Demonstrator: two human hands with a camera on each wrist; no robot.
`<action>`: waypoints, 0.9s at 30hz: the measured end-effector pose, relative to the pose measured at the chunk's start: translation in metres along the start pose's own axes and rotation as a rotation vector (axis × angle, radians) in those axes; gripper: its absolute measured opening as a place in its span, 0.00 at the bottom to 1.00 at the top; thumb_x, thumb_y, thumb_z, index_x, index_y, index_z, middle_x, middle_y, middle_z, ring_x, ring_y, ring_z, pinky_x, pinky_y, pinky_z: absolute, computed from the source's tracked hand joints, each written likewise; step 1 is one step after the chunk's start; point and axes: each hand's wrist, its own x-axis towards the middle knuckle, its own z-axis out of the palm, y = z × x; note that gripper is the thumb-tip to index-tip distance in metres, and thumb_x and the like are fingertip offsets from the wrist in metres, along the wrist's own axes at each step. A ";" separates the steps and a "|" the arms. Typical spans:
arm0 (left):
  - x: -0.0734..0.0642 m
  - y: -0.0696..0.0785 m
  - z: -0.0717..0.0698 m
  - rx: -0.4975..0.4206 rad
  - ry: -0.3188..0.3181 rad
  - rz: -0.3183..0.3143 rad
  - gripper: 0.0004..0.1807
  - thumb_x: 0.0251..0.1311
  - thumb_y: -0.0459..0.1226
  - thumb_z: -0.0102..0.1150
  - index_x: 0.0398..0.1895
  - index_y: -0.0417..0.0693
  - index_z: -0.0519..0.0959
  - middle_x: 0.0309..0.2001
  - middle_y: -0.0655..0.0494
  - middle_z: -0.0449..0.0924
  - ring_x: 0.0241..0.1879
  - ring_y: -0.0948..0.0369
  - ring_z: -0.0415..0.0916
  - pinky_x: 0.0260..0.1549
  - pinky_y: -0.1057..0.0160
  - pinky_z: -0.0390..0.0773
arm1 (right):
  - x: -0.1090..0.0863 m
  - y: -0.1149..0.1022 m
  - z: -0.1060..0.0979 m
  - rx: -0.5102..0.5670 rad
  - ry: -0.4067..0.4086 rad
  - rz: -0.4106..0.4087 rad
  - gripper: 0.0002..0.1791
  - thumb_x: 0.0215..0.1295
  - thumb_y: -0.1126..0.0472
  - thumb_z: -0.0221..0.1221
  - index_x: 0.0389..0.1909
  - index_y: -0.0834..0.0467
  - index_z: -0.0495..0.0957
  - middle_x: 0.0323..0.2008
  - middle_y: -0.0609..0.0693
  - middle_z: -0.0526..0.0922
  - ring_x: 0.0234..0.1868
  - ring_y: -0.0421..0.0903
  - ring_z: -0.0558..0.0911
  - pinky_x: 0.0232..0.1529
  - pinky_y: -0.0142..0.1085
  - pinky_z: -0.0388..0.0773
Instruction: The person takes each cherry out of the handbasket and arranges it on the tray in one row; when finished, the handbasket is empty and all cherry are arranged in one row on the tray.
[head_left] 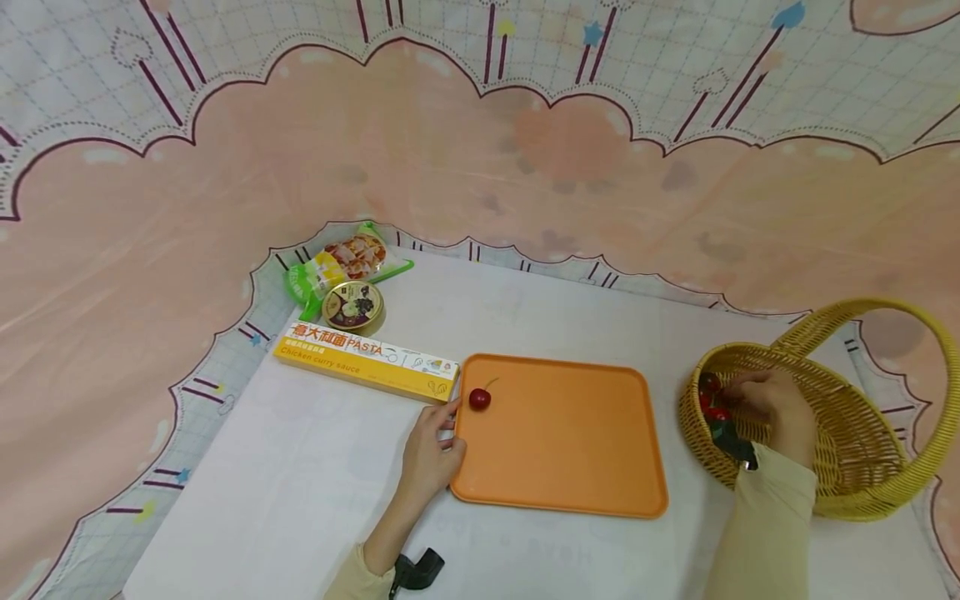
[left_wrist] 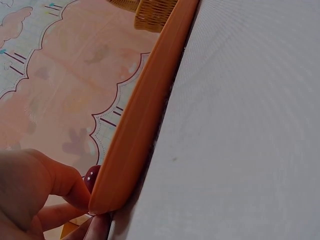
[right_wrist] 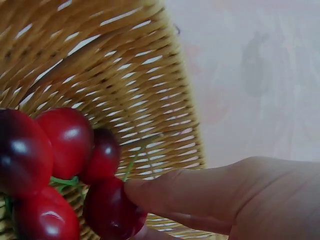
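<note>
My left hand [head_left: 429,457] grips the left rim of an orange rectangular tray [head_left: 562,442], which lies flat on the table. On the tray, near that rim, sits a dark red cherry [head_left: 480,399] with a thin stem. My right hand [head_left: 776,408] reaches into a yellow wicker basket [head_left: 862,433] with a tall handle. In the right wrist view, its thumb and finger pinch a dark cherry [right_wrist: 111,207] low in the basket. Several more red cherries [right_wrist: 65,140] with green stems lie against it there, partly cut off by the frame.
Left of the tray lies a yellow and white pasta box [head_left: 367,362], its end close to the tray corner. Behind the box stand a round tin [head_left: 352,306] and a green food bag [head_left: 348,262]. A patterned cloth [head_left: 480,167] hangs behind the white table [head_left: 300,467].
</note>
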 end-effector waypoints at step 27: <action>0.002 -0.001 0.001 -0.003 -0.009 -0.016 0.30 0.51 0.25 0.58 0.62 0.42 0.76 0.49 0.48 0.73 0.44 0.56 0.74 0.40 0.65 0.85 | -0.011 -0.081 0.124 0.282 0.094 -0.326 0.22 0.68 0.60 0.60 0.53 0.75 0.76 0.37 0.52 0.85 0.34 0.40 0.84 0.38 0.27 0.83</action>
